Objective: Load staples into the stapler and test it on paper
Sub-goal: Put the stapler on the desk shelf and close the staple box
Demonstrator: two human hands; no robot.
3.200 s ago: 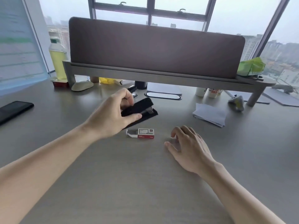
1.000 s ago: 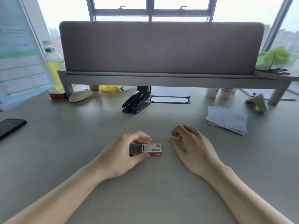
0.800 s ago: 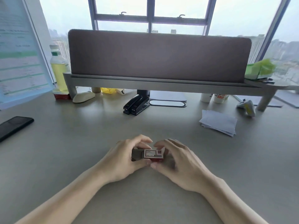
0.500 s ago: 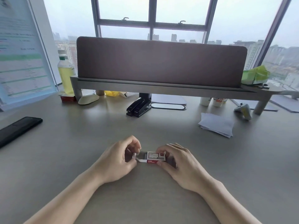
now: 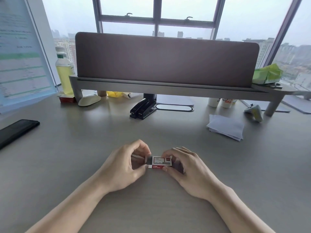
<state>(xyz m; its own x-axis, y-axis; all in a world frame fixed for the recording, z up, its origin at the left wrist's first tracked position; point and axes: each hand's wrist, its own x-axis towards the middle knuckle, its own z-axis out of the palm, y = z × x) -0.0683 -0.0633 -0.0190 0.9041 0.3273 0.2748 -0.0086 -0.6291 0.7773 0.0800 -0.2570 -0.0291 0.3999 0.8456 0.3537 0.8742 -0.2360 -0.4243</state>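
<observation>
A small white and red staple box (image 5: 161, 162) lies on the grey desk near me, held from both sides. My right hand (image 5: 188, 170) pinches the box's sleeve between thumb and fingers. My left hand (image 5: 125, 165) pinches the inner tray, which sticks out a little on the box's left end. The black stapler (image 5: 143, 108) rests closed at the back of the desk, under the monitor shelf, far from both hands. A small stack of white paper (image 5: 226, 126) lies at the right rear.
A black phone (image 5: 16, 131) lies at the left edge. A monitor shelf (image 5: 168, 89) spans the back, with a yellow drink bottle (image 5: 64, 76), a mouse (image 5: 89, 100), cups (image 5: 222, 102) and a grey controller (image 5: 254, 111) around it.
The left hand put the stapler down at the back and came to the staple box. The right hand joined it, and the inner tray has slid out to the left.
</observation>
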